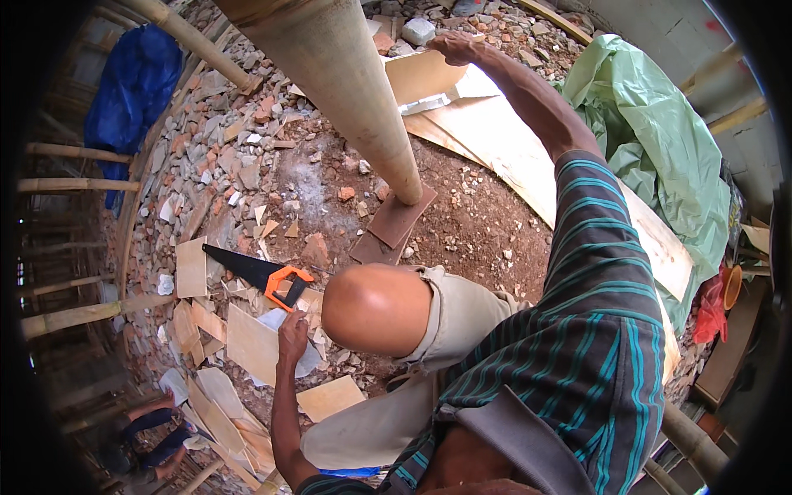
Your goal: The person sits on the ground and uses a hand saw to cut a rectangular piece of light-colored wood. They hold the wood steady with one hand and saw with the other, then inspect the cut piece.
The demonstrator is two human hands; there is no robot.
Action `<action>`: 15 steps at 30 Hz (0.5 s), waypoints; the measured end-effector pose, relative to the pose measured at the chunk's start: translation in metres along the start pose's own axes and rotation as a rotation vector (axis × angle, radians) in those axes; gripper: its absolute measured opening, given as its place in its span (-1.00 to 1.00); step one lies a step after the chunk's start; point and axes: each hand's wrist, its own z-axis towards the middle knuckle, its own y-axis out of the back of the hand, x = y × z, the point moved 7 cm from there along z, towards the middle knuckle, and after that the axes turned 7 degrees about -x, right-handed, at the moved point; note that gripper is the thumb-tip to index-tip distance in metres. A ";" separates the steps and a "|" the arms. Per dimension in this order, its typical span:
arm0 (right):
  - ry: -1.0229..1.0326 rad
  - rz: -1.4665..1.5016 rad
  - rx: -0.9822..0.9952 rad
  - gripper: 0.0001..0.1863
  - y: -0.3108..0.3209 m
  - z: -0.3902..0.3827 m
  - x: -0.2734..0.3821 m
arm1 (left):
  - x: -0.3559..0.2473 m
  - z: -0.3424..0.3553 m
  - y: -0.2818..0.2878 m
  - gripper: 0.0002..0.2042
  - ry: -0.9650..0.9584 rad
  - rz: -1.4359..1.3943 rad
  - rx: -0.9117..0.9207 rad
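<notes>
At the lower left, my left hand (pixel 293 335) is closed at the lower end of the orange grip of a handsaw (pixel 247 268). The saw's black blade points up and left, its tip by a small plywood piece (pixel 192 268). My right hand (pixel 454 49) reaches far ahead and grips the top edge of a tan plywood offcut (pixel 422 76). That offcut lies tilted at the far end of a long pale plywood sheet (pixel 495 136). Part of the sheet is hidden behind my right arm.
A thick bamboo pole (pixel 355 99) stands on brown tiles (pixel 394 223) before my bent knee. Broken brick rubble (pixel 219 148) covers the ground. Green plastic sheeting (pixel 652 140) lies right; a blue tarp (pixel 136 91) hangs left. Another person (pixel 148 437) is at the lower left beside boards.
</notes>
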 end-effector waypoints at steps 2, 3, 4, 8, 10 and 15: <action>-0.010 0.017 -0.032 -0.49 -0.006 0.000 -0.005 | -0.003 0.002 0.001 -0.74 -0.064 0.024 -0.033; 0.037 0.042 -0.098 -0.50 -0.005 0.000 -0.004 | -0.004 0.003 0.001 -0.74 -0.085 0.029 -0.034; 0.077 0.058 -0.222 -0.51 0.001 -0.001 -0.003 | -0.003 0.004 0.001 -0.73 -0.071 0.051 -0.027; 0.075 0.015 -0.209 -0.56 -0.002 -0.005 -0.003 | -0.003 0.005 -0.001 -0.71 0.038 0.090 0.010; 0.049 0.008 -0.184 -0.57 0.000 -0.007 -0.001 | -0.008 0.001 0.001 -0.70 0.055 0.121 -0.008; 0.026 0.024 -0.184 -0.64 0.004 -0.016 0.008 | -0.004 -0.015 -0.002 -0.68 0.130 0.289 0.076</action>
